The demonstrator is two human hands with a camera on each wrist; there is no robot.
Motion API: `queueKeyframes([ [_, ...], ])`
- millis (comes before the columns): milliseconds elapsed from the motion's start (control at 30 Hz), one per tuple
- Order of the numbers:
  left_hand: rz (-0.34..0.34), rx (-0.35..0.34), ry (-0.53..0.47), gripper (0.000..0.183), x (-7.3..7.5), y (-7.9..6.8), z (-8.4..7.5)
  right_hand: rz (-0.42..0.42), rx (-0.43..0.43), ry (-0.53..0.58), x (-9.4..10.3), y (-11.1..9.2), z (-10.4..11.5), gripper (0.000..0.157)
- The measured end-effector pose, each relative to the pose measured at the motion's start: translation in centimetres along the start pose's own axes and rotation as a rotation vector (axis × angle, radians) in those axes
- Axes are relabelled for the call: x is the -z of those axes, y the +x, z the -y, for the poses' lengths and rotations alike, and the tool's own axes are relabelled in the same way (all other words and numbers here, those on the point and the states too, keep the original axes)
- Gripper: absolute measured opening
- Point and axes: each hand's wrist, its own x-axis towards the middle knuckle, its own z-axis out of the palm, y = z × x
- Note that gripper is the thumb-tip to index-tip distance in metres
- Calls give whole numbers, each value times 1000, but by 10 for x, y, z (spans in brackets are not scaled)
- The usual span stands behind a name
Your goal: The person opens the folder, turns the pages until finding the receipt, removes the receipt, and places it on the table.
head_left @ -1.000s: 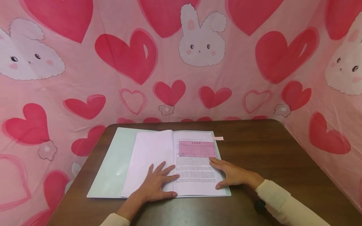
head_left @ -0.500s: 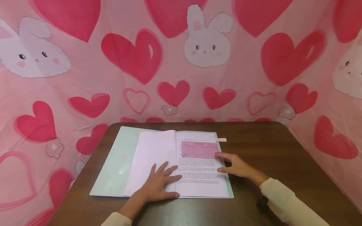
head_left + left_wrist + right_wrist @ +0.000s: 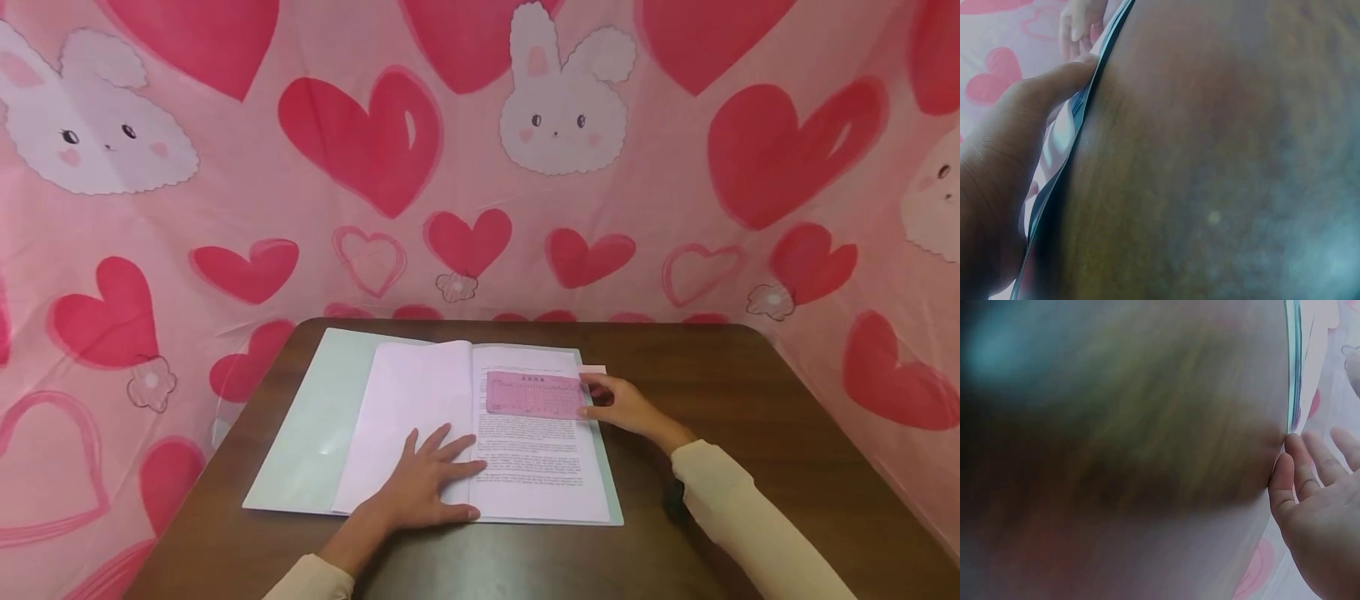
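Observation:
A pale green folder (image 3: 307,400) lies spread on the table, holding a stack of white sheets turned to a printed page (image 3: 536,500). Across the upper part of that page is a pink printed slip (image 3: 532,394). My left hand (image 3: 423,483) rests with spread fingers over the blank left page (image 3: 405,392) and the fold. At the slip's right edge is my right hand (image 3: 628,406), thumb by the lower corner, index finger by the upper one. In the right wrist view its fingers (image 3: 1283,478) look fairly straight, beside the folder's edge.
A pale pink tab (image 3: 594,369) sticks out past the folder's right edge. Brown wooden table (image 3: 720,375) surrounds the folder. Behind it hangs a pink cloth (image 3: 480,187) with hearts and rabbits.
My right hand has moved up the page's right side, from below the slip to its right edge. The left hand stays on the pages. The head view has shifted slightly.

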Motion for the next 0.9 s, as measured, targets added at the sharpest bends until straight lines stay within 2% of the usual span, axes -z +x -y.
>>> queueKeyframes([
  [267,18,10,-18,69,0,1,-1,47,-73,-43,0,8,2,79],
  [467,26,13,-26,70,-2,1,0,58,-100,-68,-3,12,-1,82],
  [667,26,18,-23,70,-1,1,0,48,-95,-91,-6,18,-3,83],
  [900,21,21,-30,69,1,0,-1,50,-32,-104,-6,22,-1,76],
])
